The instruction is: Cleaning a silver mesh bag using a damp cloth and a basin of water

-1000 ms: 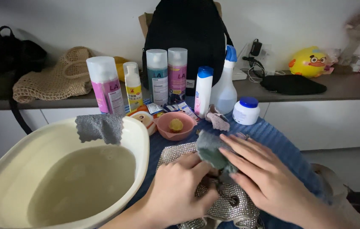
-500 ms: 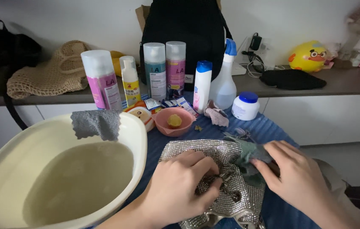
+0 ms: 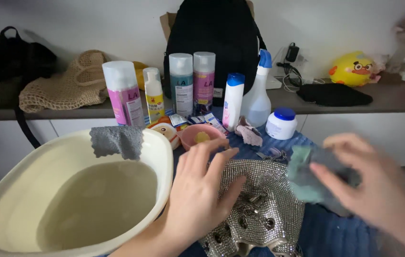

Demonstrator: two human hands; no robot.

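Pressing a silver mesh bag flat while gripping a cloth.
A cream basin [image 3: 162, 157] of water, a grey cloth [image 3: 116, 141] draped over its rim, stands left of the silver mesh bag [image 3: 264, 204] on the blue-covered worktop [image 3: 336, 233]. The left hand [image 3: 202, 190] lies open, fingers spread, on the bag; the blurred right hand [image 3: 369, 185] clutches a grey-green cloth [image 3: 307, 183] just beside it.

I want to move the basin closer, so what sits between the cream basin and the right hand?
In the head view, the left hand and the silver studded bag lie between the basin and right hand.
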